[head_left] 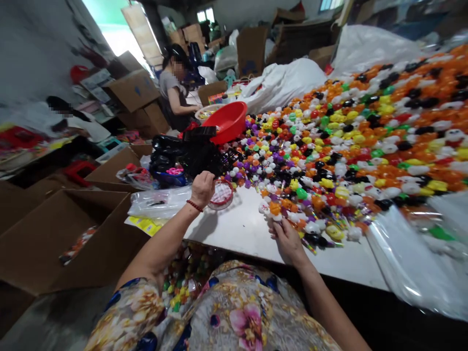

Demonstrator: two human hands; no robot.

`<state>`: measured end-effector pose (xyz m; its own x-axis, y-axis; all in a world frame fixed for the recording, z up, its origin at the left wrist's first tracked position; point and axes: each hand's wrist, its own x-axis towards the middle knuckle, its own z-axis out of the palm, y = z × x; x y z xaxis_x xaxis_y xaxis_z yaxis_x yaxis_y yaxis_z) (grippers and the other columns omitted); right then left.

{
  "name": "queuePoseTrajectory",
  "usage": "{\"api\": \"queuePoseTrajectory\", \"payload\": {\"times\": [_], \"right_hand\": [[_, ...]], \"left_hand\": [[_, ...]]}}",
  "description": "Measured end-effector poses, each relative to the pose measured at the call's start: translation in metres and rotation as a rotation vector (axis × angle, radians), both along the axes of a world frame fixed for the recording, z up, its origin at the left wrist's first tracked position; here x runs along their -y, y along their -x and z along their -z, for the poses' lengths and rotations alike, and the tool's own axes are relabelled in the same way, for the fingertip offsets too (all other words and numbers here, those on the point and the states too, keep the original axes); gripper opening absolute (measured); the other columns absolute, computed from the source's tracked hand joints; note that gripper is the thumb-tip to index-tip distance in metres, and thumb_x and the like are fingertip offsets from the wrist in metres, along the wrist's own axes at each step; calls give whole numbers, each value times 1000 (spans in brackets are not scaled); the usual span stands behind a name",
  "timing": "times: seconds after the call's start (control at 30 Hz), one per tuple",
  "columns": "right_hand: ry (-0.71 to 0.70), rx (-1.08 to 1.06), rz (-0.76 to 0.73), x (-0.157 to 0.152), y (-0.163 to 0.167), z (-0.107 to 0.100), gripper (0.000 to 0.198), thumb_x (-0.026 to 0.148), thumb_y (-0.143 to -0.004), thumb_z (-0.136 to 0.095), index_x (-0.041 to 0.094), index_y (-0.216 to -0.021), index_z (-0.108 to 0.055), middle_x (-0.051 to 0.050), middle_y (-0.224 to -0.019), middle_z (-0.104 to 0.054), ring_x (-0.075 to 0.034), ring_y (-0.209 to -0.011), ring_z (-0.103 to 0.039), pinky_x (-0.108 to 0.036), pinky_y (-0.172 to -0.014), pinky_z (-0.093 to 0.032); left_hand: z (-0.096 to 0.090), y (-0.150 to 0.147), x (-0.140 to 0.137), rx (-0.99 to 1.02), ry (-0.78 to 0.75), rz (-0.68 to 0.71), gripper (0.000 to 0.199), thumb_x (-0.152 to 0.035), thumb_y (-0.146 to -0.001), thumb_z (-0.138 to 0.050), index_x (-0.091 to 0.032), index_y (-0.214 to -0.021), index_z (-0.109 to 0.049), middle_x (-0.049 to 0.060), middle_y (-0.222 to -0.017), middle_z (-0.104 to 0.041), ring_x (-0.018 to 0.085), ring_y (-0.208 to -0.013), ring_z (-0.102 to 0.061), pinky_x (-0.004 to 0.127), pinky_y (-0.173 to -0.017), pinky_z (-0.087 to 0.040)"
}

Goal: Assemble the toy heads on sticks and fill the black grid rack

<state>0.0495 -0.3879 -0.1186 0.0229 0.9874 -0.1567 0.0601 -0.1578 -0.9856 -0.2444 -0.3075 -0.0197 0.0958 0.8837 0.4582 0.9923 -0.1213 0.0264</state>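
Note:
My left hand (204,189), with a beaded bracelet at the wrist, is closed above the left side of a small round red-rimmed basket (221,195). What its fingers hold, if anything, I cannot make out. At the near edge of a heap of small plastic toys (329,161), my right hand (288,240) is closed on a small toy with an orange pumpkin-like head (275,208). A white toy head (263,206) sits just left of it. Toys with striped sticks (309,246) lie to the right of this hand.
Clear plastic bags (413,263) lie on the white table (234,229) at right, others (161,201) at left. A red basin (230,122) stands beyond black items (201,151). An open cardboard box (98,243) is at left. A co-worker (175,92) sits across.

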Motion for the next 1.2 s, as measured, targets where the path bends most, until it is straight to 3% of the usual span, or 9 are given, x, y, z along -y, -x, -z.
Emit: {"api": "queuePoseTrajectory", "payload": {"times": [0.2, 0.27, 0.37, 0.5, 0.63, 0.8, 0.93, 1.03, 1.2], "right_hand": [[82, -160, 30, -12, -3, 0, 48, 63, -63, -71, 23, -86, -57, -3, -90, -66, -16, -71, -65, -25, -48, -54], [112, -210, 3, -16, -5, 1, 47, 61, -61, -74, 23, -84, -56, -2, -87, -66, -15, -68, -63, -24, -47, -53], [125, -256, -27, -20, -7, 3, 44, 59, -62, -76, 23, -80, -55, 1, -73, -63, -14, -64, -60, -24, -48, -52], [89, -308, -52, -19, -6, 0, 42, 55, -62, -79, 24, -78, -57, 3, -69, -61, -12, -60, -56, -27, -56, -53], [75, -264, -66, -14, -4, -11, 41, 55, -63, -81, 24, -82, -62, 1, -73, -63, -14, -66, -58, -29, -63, -53], [109, -236, -130, -7, -2, -17, 46, 60, -63, -80, 22, -84, -64, -1, -77, -67, -15, -71, -61, -30, -67, -54], [154, -243, -147, -3, 3, -12, 50, 65, -64, -77, 21, -83, -64, -1, -78, -69, -14, -69, -61, -30, -68, -55], [168, -240, -149, -2, 10, -8, 52, 68, -65, -74, 22, -86, -63, -1, -78, -70, -13, -66, -61, -27, -64, -54], [189, -265, -148, -6, 24, -9, 51, 66, -64, -77, 23, -84, -58, -1, -79, -73, -13, -64, -63, -26, -60, -53]], "left_hand": [[32, -19, 98, -71, -42, 481, 26, -15, -94, -37, -22, -95, -62, 8, -88, -62, 18, -78, -58, 32, -71, -48], [51, -34, 129, -120, 9, 535, 26, -9, -92, -38, -21, -98, -61, 9, -93, -63, 18, -78, -57, 31, -69, -48], [78, -57, 156, -120, 178, 484, 25, -4, -88, -42, -20, -96, -59, 9, -96, -61, 20, -80, -57, 32, -69, -49], [97, -80, 157, -36, 356, 467, 19, -6, -89, -44, -19, -94, -57, 8, -92, -59, 21, -83, -56, 34, -72, -51], [90, -85, 149, 63, 374, 536, 10, -21, -93, -50, -18, -98, -58, 9, -98, -61, 22, -89, -57, 37, -77, -50], [78, -58, 143, 161, 338, 489, 29, -32, -90, -57, -19, -117, -60, 14, -119, -61, 27, -115, -55, 45, -97, -47], [82, -37, 143, 150, 411, 468, 47, -42, -86, -64, -22, -128, -57, 16, -135, -54, 33, -131, -46, 50, -104, -43], [88, -40, 148, 142, 442, 407, 46, -42, -87, -64, -23, -128, -56, 17, -131, -54, 31, -121, -53, 49, -99, -48], [85, -76, 155, 128, 461, 287, 46, -48, -85, -66, -17, -118, -58, 18, -124, -55, 29, -105, -58, 43, -86, -52]]}}
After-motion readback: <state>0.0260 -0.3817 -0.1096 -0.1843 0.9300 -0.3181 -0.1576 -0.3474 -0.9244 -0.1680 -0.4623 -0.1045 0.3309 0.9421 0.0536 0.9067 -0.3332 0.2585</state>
